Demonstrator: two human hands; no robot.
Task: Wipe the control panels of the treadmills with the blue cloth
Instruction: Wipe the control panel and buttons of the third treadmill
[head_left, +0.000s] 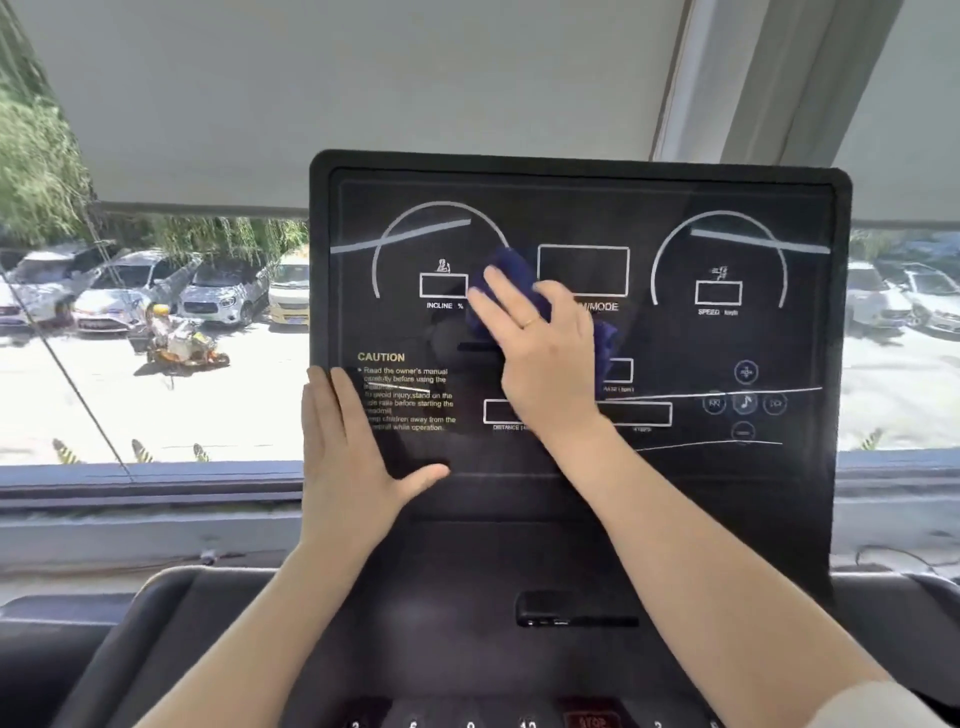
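Only one view here, the head camera looking down at a treadmill console.

The control panel fills the middle of the frame, a black glossy slab with the incline dial upper left, the speed dial upper right and a yellow caution label lower left. The right hand sits flat on the centre of the panel with the blue cloth under it. Its fingers are straight and a bit spread, pointing up and left, pressing the cloth against the glass rather than gripping it. Cloth pokes out above the fingertips and again at the right edge of the palm.

The left hand is laid flat on the lower left edge of the panel, fingers straight and close together, thumb stuck out to the right. It holds nothing, and looks to be just steadying the screen.

Progress-wise, I'd guess we're mid-wipe on this panel. The cloth is around the middle, so the speed dial side, the music buttons at lower right and the button row along the bottom edge of the frame probably need a pass too. Can't really judge what's clean already, the reflections hide any smears. No other treadmill is in shot, so how many are left is anyone's guess.

Outside the window on the left are parked cars.
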